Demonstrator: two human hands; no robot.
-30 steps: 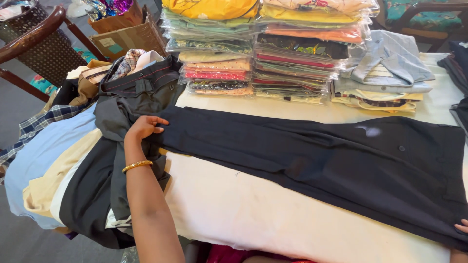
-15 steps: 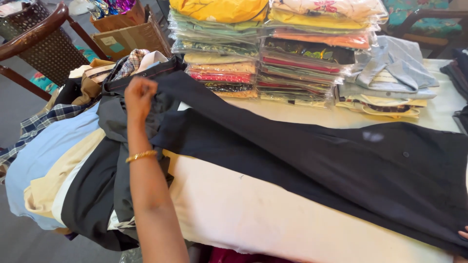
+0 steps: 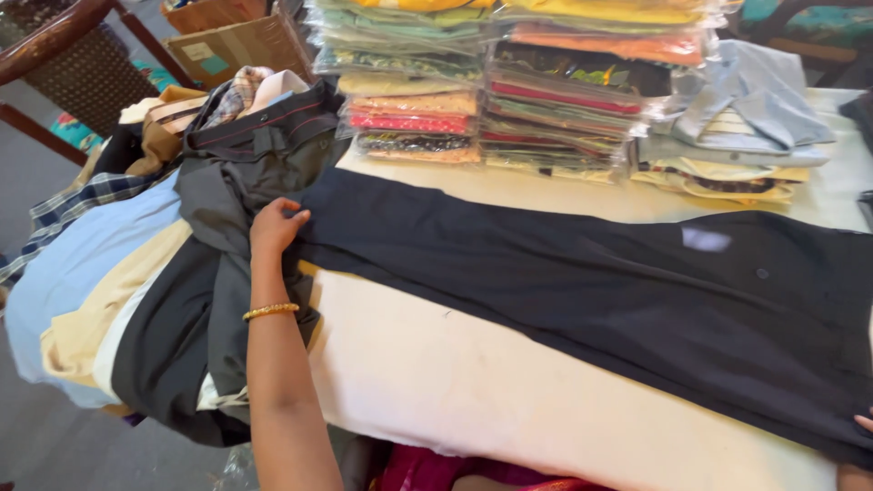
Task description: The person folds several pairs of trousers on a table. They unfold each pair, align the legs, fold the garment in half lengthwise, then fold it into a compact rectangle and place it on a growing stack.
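Observation:
A long pair of dark navy trousers (image 3: 582,291) lies flat across a cream-covered table (image 3: 473,391), legs running to the left. My left hand (image 3: 275,225), with a gold bangle on its wrist, grips the leg end of the trousers at the table's left edge, fingers curled over the cloth. Only the fingertips of my right hand (image 3: 864,422) show at the lower right corner, resting on the trousers' waist end.
A heap of loose garments (image 3: 155,273) in grey, light blue, beige and plaid spills off the table's left side. Stacks of bagged folded clothes (image 3: 509,82) stand at the back, with folded shirts (image 3: 737,136) to the right. A wooden chair (image 3: 64,64) and cardboard box (image 3: 241,45) stand behind.
My left hand lifted the trouser leg end up off the table, then brought it back down and now holds it flat at the left edge.

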